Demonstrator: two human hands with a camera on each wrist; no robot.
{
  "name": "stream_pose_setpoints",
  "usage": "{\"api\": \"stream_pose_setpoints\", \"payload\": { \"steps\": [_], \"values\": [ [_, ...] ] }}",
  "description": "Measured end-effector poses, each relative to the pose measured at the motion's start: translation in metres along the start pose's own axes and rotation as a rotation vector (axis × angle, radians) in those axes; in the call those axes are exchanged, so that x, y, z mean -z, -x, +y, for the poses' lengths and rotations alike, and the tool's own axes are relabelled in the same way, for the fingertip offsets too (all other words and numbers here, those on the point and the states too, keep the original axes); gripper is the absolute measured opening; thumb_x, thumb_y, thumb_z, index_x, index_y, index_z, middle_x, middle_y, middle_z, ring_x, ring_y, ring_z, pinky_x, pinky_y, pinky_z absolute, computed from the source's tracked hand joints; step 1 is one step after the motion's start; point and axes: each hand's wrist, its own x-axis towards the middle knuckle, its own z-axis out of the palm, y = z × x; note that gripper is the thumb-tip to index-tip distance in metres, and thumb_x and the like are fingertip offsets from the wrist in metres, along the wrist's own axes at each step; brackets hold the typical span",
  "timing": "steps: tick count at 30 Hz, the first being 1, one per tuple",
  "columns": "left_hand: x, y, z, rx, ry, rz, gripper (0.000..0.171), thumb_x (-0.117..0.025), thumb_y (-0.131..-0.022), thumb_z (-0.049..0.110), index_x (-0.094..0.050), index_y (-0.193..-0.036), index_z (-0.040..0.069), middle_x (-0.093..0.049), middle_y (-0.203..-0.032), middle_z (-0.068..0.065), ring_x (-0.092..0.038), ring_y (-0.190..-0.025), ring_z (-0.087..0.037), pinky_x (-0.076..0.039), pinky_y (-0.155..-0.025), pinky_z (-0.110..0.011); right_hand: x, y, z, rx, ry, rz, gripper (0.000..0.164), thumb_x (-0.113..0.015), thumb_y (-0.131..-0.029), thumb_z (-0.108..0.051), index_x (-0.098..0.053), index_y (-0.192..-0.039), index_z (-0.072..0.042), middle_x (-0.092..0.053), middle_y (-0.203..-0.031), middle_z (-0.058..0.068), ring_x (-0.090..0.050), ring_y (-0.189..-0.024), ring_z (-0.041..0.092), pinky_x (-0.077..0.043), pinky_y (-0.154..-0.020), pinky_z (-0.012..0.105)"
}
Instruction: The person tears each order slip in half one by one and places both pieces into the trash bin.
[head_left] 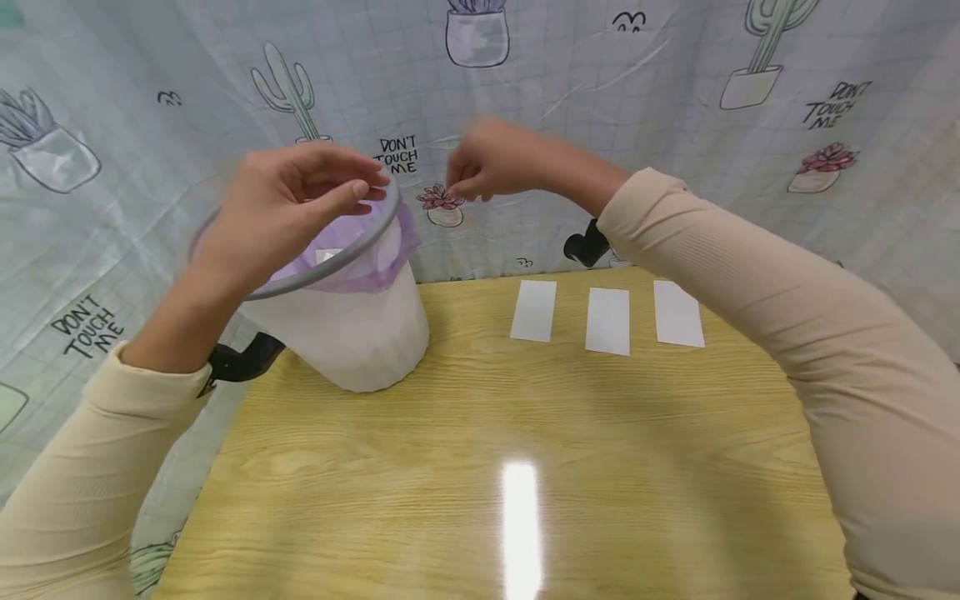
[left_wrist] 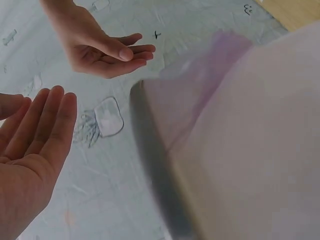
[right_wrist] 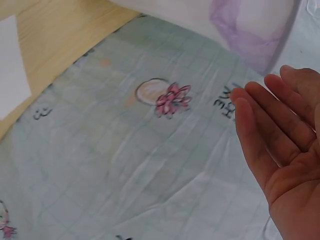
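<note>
Over the grey-rimmed white bin [head_left: 360,337] at the left, my left hand [head_left: 288,204] hangs with loosely bent fingers and nothing in them. A purple liner [head_left: 390,258] is folded over the bin's grey rim [head_left: 337,262]. To the right of the bin, in front of the curtain, is my right hand [head_left: 502,158], a little blurred. In the right wrist view the right hand [right_wrist: 287,135] shows relaxed, slightly bent fingers and a bare palm. The left wrist view has both hands, the left hand [left_wrist: 37,145] nearer, beside the bin's rim [left_wrist: 155,155].
Three white paper cards [head_left: 533,311] lie in a row on the wooden table [head_left: 450,433], near its back edge. A small white piece [head_left: 324,255] shows inside the bin. Behind hangs a curtain [head_left: 570,92] printed with cacti. Black wrist mounts [head_left: 247,357] jut out below the forearms.
</note>
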Motion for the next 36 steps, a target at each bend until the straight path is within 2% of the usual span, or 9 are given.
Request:
{"api": "stream_pose_setpoints", "payload": {
  "steps": [7,14,20,26,31,36],
  "values": [
    [-0.018,0.007,-0.014,-0.003,-0.023,-0.037,0.022,-0.066,-0.100,0.006,-0.071,-0.120,0.001,-0.074,-0.113,-0.009,-0.072,-0.101,-0.014,-0.056,-0.090,-0.025,-0.017,0.028,0.026,-0.066,-0.032,-0.011,0.023,-0.062,-0.103,-0.019,-0.076,-0.110,-0.003,-0.077,-0.096,0.012,-0.074,-0.083,0.026,-0.058,-0.080,0.037],
    [-0.039,0.006,-0.032,0.006,0.041,-0.062,0.022,-0.065,-0.099,0.004,-0.071,-0.120,-0.001,-0.073,-0.114,-0.016,-0.072,-0.103,-0.016,-0.055,-0.092,-0.027,-0.042,0.046,0.047,-0.092,-0.038,-0.025,0.025,-0.062,-0.103,-0.023,-0.077,-0.110,-0.004,-0.078,-0.097,0.009,-0.073,-0.088,0.025,-0.056,-0.080,0.041],
    [-0.054,0.008,-0.045,-0.011,0.084,-0.083,0.024,-0.064,-0.100,0.002,-0.070,-0.123,-0.002,-0.073,-0.116,-0.014,-0.072,-0.105,-0.018,-0.055,-0.093,-0.028,-0.058,0.060,0.061,-0.124,-0.073,-0.009,0.024,-0.064,-0.102,-0.023,-0.077,-0.111,-0.006,-0.077,-0.102,0.008,-0.072,-0.094,0.022,-0.056,-0.085,0.042],
    [-0.070,0.015,-0.058,-0.030,0.113,-0.097,0.026,-0.063,-0.100,0.001,-0.068,-0.125,-0.003,-0.072,-0.119,-0.016,-0.070,-0.109,-0.021,-0.055,-0.093,-0.030,-0.075,0.075,0.074,-0.131,-0.141,0.016,0.021,-0.066,-0.101,-0.022,-0.078,-0.111,-0.007,-0.078,-0.099,0.005,-0.073,-0.088,0.019,-0.057,-0.079,0.040],
    [-0.081,0.019,-0.077,-0.001,0.100,-0.115,0.027,-0.063,-0.101,0.005,-0.067,-0.127,0.000,-0.071,-0.121,-0.015,-0.069,-0.111,-0.020,-0.055,-0.094,-0.029,-0.091,0.082,0.083,-0.167,-0.210,0.003,0.021,-0.066,-0.101,-0.022,-0.077,-0.111,-0.007,-0.078,-0.096,0.004,-0.074,-0.079,0.017,-0.058,-0.076,0.039],
    [-0.090,0.022,-0.096,0.046,0.111,-0.119,0.026,-0.063,-0.101,0.005,-0.068,-0.127,0.001,-0.072,-0.120,-0.014,-0.069,-0.110,-0.022,-0.055,-0.094,-0.029,-0.105,0.087,0.089,-0.228,-0.285,-0.020,0.022,-0.064,-0.103,-0.022,-0.075,-0.113,-0.007,-0.077,-0.098,0.006,-0.075,-0.081,0.018,-0.059,-0.077,0.039]
  ]
}}
